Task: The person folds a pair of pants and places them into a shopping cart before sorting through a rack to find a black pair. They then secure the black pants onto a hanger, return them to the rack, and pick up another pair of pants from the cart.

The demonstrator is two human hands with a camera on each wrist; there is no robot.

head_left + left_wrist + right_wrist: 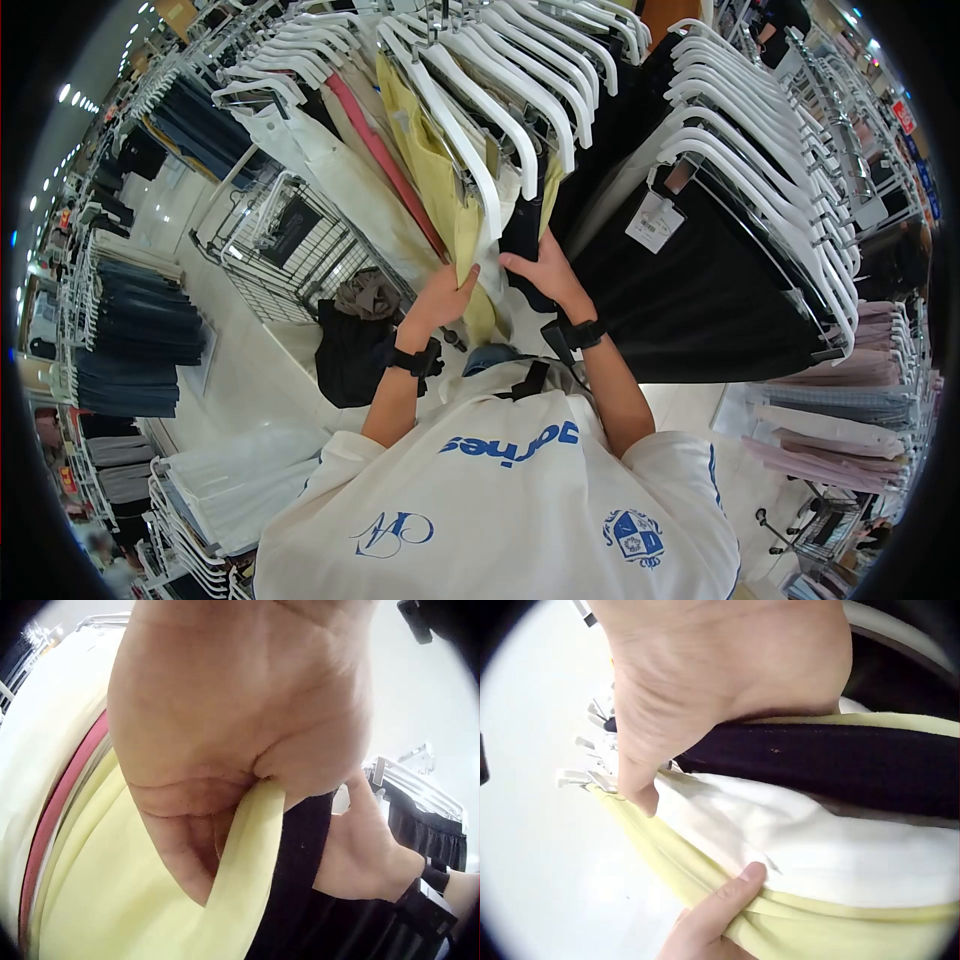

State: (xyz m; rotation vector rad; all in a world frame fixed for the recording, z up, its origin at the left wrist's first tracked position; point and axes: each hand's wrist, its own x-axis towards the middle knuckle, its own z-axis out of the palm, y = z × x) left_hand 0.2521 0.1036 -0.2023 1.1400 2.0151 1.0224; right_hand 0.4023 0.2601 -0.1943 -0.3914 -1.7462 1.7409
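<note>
My left hand [441, 298] pinches the edge of a pale yellow garment [415, 130] that hangs from a white clip hanger [447, 120]. In the left wrist view a fold of the yellow cloth [251, 862] comes out between thumb and fingers. Just to the right, my right hand [552, 277] is at a dark navy garment [817, 761], thumb spread straight and palm against its edge. Its fingers are hidden behind the cloth. Between the two hands, a white garment [795, 840] hangs in the right wrist view, with my left thumb lying along the yellow edge beside it.
Black garments [690, 290] with a white tag [655, 222] hang close on the right. A wire shopping cart [290, 240] stands at the left, with dark clothing [350, 350] by it. Racks of jeans [140, 320] and pink clothes [850, 370] line the sides.
</note>
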